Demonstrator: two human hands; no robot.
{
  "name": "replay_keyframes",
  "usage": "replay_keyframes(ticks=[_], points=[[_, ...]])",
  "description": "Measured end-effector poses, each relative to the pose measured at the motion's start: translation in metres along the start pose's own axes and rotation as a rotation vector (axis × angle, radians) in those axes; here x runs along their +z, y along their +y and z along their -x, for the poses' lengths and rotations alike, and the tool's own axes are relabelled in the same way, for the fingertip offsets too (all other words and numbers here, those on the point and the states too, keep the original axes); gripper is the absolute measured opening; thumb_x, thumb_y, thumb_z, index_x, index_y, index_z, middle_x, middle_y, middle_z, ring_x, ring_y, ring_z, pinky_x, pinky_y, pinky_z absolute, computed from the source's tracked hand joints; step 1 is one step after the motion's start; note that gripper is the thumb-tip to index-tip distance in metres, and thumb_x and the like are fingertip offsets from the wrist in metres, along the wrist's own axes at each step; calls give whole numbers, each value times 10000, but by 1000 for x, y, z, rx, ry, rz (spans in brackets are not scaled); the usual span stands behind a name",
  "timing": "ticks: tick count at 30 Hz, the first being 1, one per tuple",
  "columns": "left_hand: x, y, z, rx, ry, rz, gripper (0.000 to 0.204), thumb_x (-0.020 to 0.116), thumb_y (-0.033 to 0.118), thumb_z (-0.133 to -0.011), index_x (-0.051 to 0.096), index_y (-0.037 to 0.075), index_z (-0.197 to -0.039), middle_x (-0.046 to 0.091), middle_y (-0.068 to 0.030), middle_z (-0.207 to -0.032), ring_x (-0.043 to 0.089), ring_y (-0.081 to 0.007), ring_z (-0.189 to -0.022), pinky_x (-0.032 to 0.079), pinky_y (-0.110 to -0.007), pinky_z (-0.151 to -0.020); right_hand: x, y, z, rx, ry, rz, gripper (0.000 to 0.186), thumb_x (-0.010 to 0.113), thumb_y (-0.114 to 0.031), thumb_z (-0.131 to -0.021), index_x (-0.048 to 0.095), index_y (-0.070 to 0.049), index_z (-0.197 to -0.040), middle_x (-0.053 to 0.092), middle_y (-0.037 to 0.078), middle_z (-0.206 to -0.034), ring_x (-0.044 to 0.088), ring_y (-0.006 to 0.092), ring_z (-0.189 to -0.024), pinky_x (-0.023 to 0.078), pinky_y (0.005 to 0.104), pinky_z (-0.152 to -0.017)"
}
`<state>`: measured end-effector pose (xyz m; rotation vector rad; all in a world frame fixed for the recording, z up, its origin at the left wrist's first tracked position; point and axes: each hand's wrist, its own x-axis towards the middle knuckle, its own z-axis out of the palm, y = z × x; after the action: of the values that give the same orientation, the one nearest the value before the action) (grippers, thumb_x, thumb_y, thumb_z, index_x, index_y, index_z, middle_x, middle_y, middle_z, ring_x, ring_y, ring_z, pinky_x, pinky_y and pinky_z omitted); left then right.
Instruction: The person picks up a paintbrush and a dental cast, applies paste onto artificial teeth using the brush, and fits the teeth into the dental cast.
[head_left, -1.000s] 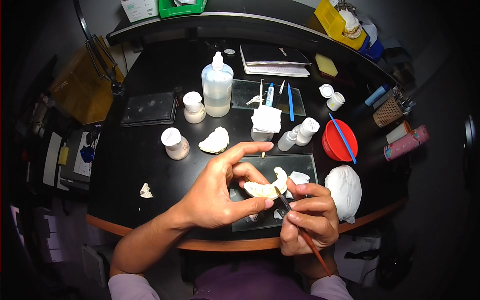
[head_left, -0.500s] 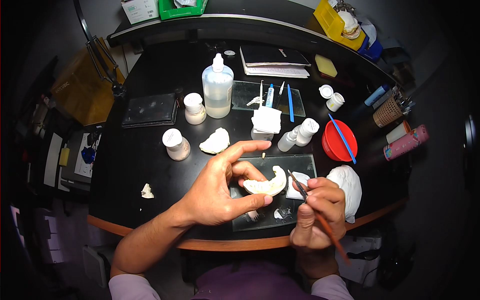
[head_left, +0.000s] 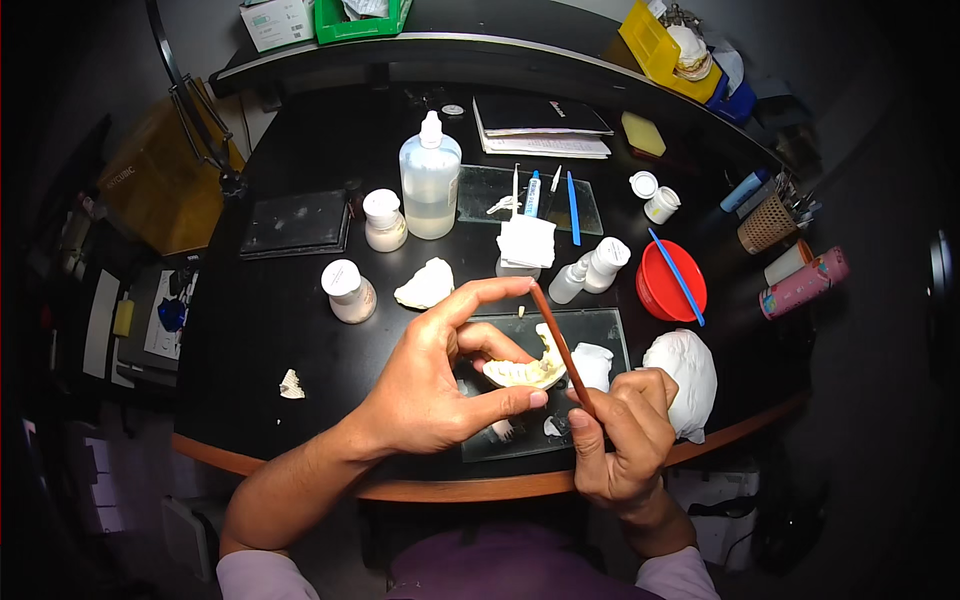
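Note:
My left hand [head_left: 420,385] is closed on a cream dental cast [head_left: 518,375], pinched between the thumb and the lower fingers, its row of teeth facing up. The left index finger is stretched out above it. In my right hand [head_left: 630,435] is a thin brush with a reddish-brown handle [head_left: 563,345]. That handle points up and left, its far end at the left index fingertip; the bristle end is hidden in the right hand. Beneath both hands lies a glass slab [head_left: 600,325] with a folded white tissue [head_left: 592,366] and a small tooth-like piece [head_left: 521,312].
Behind the hands stand a large clear bottle [head_left: 430,185], white-lidded jars [head_left: 385,222], another cast [head_left: 425,284] and small bottles [head_left: 568,280]. To the right are a red bowl [head_left: 655,300] with a blue stick across it and a white rounded bundle [head_left: 690,375].
My right hand has turned the brush round: its dark tip pointed at the cast before, and now the handle end reaches up to my left index fingertip. The cast stays in my left hand.

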<state>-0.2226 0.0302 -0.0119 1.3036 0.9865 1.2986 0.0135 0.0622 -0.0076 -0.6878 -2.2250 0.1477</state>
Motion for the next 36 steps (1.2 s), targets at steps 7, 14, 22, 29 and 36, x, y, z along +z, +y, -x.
replay_keyframes(ticks=[7,14,22,29,36], points=[[-1,1,1,39,21,-180,888,916,7,-803,437,-21,-1550,794,-71,-968,721,-106,-977,512,-275,-939,8,0,-1,-5,-47,18,148,758,-134,-910,746,-4,-980,558,40,-720,539,232,-729,356,424,-833],[4,-9,0,220,174,-486,1005,918,17,-743,386,-40,-1593,803,-55,-876,750,-114,-972,483,-295,-1023,-8,-7,-11,4,-70,42,114,770,-109,-881,755,-19,-949,567,24,-717,556,233,-742,350,442,-888],[5,-13,1,186,249,-382,1259,916,14,-720,107,-72,-1680,803,-52,-827,773,-125,-898,521,-267,-959,5,0,-10,38,-132,96,108,779,-119,-892,772,-25,-944,602,8,-696,613,193,-761,319,480,-1045],[4,-14,-1,258,255,-388,1280,907,-4,-732,51,-79,-1680,798,-48,-825,770,-121,-872,537,-237,-874,9,1,-8,2,-114,85,139,786,-135,-885,776,-23,-966,585,9,-694,603,192,-768,312,487,-1063],[5,-13,2,163,210,-260,1286,919,26,-750,41,-58,-1686,809,-89,-877,775,-148,-895,546,-270,-902,11,0,-5,11,-104,70,155,776,-139,-901,772,-16,-995,592,-4,-705,600,190,-761,311,471,-1073]])
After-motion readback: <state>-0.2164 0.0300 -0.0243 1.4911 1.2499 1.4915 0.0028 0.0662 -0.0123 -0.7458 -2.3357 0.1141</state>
